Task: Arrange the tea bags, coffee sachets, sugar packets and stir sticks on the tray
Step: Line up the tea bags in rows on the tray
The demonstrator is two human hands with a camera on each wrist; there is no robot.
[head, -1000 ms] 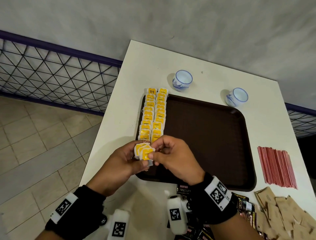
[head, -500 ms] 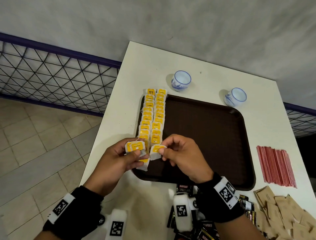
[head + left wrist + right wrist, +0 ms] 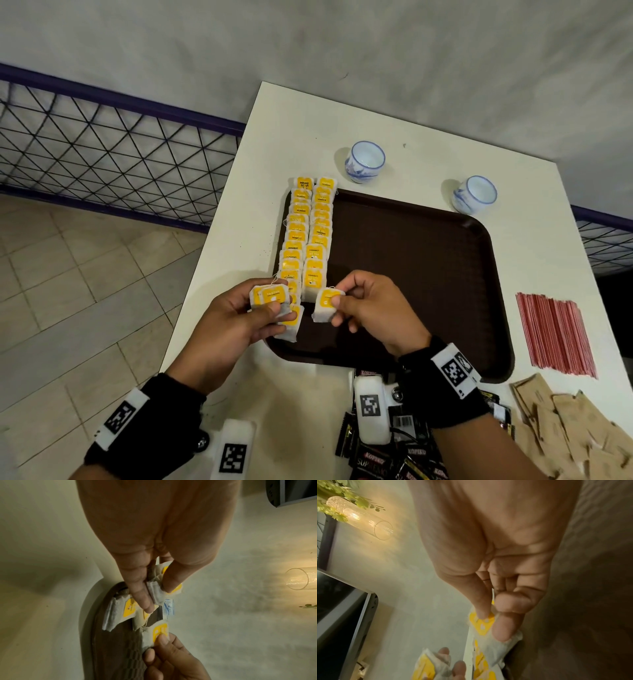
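Note:
Two rows of yellow-labelled tea bags [image 3: 306,236] run along the left side of the brown tray [image 3: 428,274]. My left hand [image 3: 265,310] grips a small stack of tea bags [image 3: 272,296] over the tray's near-left corner; in the left wrist view the stack [image 3: 157,592] sits between thumb and fingers. My right hand [image 3: 342,296] pinches a single tea bag [image 3: 325,306] by its label, just below the right row's near end; the same tea bag [image 3: 482,625] shows in the right wrist view. Red stir sticks [image 3: 555,334], brown sugar packets [image 3: 575,421] and black coffee sachets [image 3: 394,455] lie on the table.
Two blue-and-white cups [image 3: 364,161] [image 3: 474,193] stand behind the tray on the white table [image 3: 308,130]. The table's left edge drops to a tiled floor with a mesh railing [image 3: 102,154]. Most of the tray's brown surface is bare.
My right hand has drawn one tea bag off the stack in my left hand. The two hands have moved apart, the right one to the right.

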